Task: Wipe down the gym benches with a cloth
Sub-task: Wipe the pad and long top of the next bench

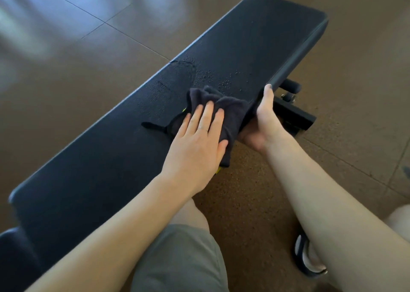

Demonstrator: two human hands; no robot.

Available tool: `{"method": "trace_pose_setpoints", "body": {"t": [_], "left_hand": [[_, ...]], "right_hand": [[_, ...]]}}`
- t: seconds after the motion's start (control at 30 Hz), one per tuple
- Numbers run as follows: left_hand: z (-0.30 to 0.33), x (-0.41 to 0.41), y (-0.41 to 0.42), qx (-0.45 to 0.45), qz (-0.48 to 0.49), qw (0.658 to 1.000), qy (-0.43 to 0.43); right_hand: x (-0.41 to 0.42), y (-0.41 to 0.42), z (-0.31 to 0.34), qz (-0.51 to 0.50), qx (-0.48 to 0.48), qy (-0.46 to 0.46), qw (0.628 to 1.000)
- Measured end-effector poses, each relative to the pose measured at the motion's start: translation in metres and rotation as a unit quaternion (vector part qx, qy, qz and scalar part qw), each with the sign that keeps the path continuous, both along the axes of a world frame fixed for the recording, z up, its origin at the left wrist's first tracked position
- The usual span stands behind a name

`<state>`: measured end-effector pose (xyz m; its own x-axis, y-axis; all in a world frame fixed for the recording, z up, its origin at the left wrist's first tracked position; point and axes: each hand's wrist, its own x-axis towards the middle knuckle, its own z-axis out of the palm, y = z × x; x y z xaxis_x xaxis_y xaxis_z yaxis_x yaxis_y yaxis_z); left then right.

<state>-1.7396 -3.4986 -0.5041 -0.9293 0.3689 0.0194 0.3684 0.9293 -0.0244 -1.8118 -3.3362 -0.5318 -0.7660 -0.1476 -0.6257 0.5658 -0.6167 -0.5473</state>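
Bench (pixel 124 150) pad, black and long, runs from the lower left of the head view up to the far right corner, and the dark cloth (pixel 224 112) lies bunched on it near the middle, draping over the near edge. The left hand (pixel 197 145) presses flat on the cloth, its fingers (pixel 208 118) straight and slightly spread, thumb lying along the cloth's near fold. The right hand (pixel 264 116) grips the bench's near edge just beside the cloth, thumb up on the side of the pad and the other fingers curled underneath, out of sight; it looks to be steadying the body.

Beads of liquid (pixel 213 76) sit on the pad just beyond the cloth, with a wet streak toward the far edge; the stretch nearer the person looks duller, though I cannot tell whether it is dry. A black strap or cord (pixel 155 126) lies on the pad, touching the cloth's left side.

To do this stroke well, I judge the palm should keep even pressure and push the cloth forward through the droplets in overlapping passes across the full width, including the rounded edges. Spreading the bunched cloth flatter would cover more surface, and the strap is best kept clear so it does not drag streaks. The far end appears yet to be wiped.
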Motion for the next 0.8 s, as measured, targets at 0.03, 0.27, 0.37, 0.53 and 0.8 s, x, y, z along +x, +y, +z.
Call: {"method": "trace_pose_setpoints", "body": {"t": [0.03, 0.27, 0.37, 0.53, 0.8], "left_hand": [[0.000, 0.012, -0.009, -0.008, -0.007, 1.000, -0.002], [0.000, 0.045, -0.035, -0.059, -0.020, 0.998, -0.001], [-0.001, 0.001, 0.009, -0.035, -0.012, 0.999, 0.003], [0.001, -0.072, 0.074, 0.001, 0.016, 1.000, -0.013], [0.007, 0.029, -0.015, -0.024, 0.002, 1.000, -0.016]], "right_hand": [[0.000, 0.000, 0.000, -0.003, -0.001, 0.000, 1.000], [0.001, -0.008, -0.017, -0.035, -0.001, 0.001, 0.999], [-0.001, -0.007, -0.020, -0.030, 0.023, 0.002, 0.999], [-0.004, 0.015, -0.019, -0.027, 0.005, -0.027, 0.999], [-0.011, -0.006, -0.015, -0.099, -0.014, -0.084, 0.992]]}}
